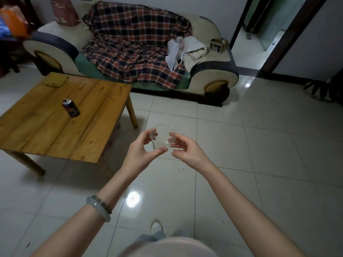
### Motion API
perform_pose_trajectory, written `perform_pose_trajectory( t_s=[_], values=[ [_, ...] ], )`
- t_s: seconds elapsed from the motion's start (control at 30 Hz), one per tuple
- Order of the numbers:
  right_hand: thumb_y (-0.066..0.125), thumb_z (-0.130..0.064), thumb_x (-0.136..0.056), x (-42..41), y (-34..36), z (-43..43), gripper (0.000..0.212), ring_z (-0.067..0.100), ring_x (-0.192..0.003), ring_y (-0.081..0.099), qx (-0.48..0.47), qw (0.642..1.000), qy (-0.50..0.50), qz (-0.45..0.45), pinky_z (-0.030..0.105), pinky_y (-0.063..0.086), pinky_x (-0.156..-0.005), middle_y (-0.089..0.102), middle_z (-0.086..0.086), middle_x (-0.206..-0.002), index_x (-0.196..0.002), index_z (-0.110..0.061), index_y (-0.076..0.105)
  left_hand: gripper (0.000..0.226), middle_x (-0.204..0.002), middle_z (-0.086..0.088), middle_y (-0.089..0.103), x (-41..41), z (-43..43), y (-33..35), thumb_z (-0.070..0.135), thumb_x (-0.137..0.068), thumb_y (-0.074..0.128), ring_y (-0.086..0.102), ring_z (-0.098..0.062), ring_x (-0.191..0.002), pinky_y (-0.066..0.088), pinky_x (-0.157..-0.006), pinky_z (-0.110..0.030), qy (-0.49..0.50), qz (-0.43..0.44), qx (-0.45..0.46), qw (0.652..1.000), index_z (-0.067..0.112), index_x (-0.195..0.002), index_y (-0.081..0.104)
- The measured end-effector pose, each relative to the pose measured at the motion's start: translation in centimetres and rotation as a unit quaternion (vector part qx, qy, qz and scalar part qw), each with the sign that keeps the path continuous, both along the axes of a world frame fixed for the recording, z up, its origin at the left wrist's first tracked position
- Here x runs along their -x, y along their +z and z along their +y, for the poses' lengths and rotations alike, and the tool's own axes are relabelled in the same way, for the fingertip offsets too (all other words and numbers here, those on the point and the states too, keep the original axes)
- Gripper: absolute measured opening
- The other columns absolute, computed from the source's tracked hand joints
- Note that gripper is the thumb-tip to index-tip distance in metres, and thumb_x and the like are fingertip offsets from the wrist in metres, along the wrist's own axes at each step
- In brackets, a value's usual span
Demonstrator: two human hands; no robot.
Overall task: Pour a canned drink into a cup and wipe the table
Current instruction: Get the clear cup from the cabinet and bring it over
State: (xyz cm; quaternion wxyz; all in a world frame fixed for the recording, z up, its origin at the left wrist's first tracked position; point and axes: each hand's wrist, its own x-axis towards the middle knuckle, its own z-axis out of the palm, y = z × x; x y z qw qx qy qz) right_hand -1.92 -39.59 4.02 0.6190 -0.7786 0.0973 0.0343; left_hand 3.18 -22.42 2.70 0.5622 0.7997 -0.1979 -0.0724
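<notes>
- Currently the transparent plastic cup (162,135) is at frame centre, held in the air over the pale glossy tiled floor (259,145). It is to the right of the worktop, not on it.
- Left hand (143,149): thumb and fingers curled round the cup's left side.
- Right hand (185,150): curled fingertips pinch the cup's right side.
- The two-handed hold is probably because the thin wall flexes; judgement only.
- Cup looks empty. Which way its mouth faces I cannot tell.
- Dark blue drink can (71,108) stands upright at frame left on the wooden plank worktop (55,138), well apart from the cup. Its top is too small to tell whether it is opened.
- Yellowish flat cloth (54,80) lies at the worktop's far corner, upper left, likely there for the wipe.
- Room: a cream and dark sofa (209,75) under a red and navy plaid blanket (133,43) runs across the top. An open doorway (259,34) is at upper right.
</notes>
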Motion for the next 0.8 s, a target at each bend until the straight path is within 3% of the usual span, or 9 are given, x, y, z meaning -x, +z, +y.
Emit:
perform_pose_trajectory(
  t_s=[0.3, 0.43, 0.6, 0.7, 0.8],
  values=[
    [0.051, 0.015, -0.081, -12.4, -0.5, -4.7, 0.055, 0.008, -0.098, 0.060, -0.002, 0.999, 0.042, 0.012, 0.017, 0.048, -0.088, 0.058, 0.003, -0.113, -0.131, -0.008, 0.047, 0.062, -0.122, 0.009, 0.059, -11.1, -4.0, -0.4, 0.038, -0.071, 0.077, 0.054, -0.006, -0.113, 0.047, -0.099, -0.035, 0.026, 0.013, -0.016, 0.999, 0.022, -0.125, 0.050],
    [0.052, 0.013, -0.082, -19.9, -0.7, -6.7, 0.055, 0.012, -0.102, 0.058, 0.006, 0.996, 0.087, 0.012, 0.022, 0.048, -0.092, 0.058, 0.002, -0.113, -0.132, -0.010, 0.048, 0.062, -0.122, 0.007, 0.058, -17.4, -5.9, -0.8, 0.037, -0.072, 0.077, 0.054, -0.006, -0.113, 0.047, -0.098, -0.033, 0.058, 0.000, -0.019, 0.998, 0.020, -0.125, 0.050],
    [0.051, 0.013, -0.082, -30.5, -0.1, -10.1, 0.054, 0.004, -0.097, 0.059, 0.005, 0.988, 0.156, 0.011, 0.016, 0.048, -0.086, 0.059, -0.010, -0.105, -0.128, -0.014, 0.049, 0.063, -0.123, 0.007, 0.058, -25.9, -9.1, -1.1, 0.036, -0.072, 0.077, 0.053, -0.004, -0.113, 0.048, -0.096, -0.030, 0.115, -0.002, -0.021, 0.993, 0.019, -0.126, 0.050],
    [0.052, 0.012, -0.082, -36.5, 0.6, -11.9, 0.051, 0.000, -0.094, 0.059, 0.010, 0.980, 0.200, 0.016, 0.012, 0.048, -0.083, 0.058, -0.015, -0.101, -0.123, -0.019, 0.050, 0.065, -0.121, 0.007, 0.058, -30.5, -11.1, -0.8, 0.036, -0.071, 0.077, 0.054, 0.001, -0.109, 0.048, -0.090, -0.019, 0.158, 0.002, -0.009, 0.987, 0.018, -0.127, 0.050],
    [0.053, 0.012, -0.083, -42.1, 1.0, -13.0, 0.048, -0.003, -0.091, 0.059, 0.002, 0.971, 0.240, 0.019, 0.009, 0.048, -0.079, 0.059, -0.014, -0.099, -0.120, -0.018, 0.051, 0.067, -0.119, 0.011, 0.058, -34.4, -12.5, -0.6, 0.042, -0.068, 0.076, 0.056, -0.002, -0.107, 0.049, -0.089, -0.023, 0.210, -0.005, -0.003, 0.978, 0.020, -0.125, 0.050]
  ],
)
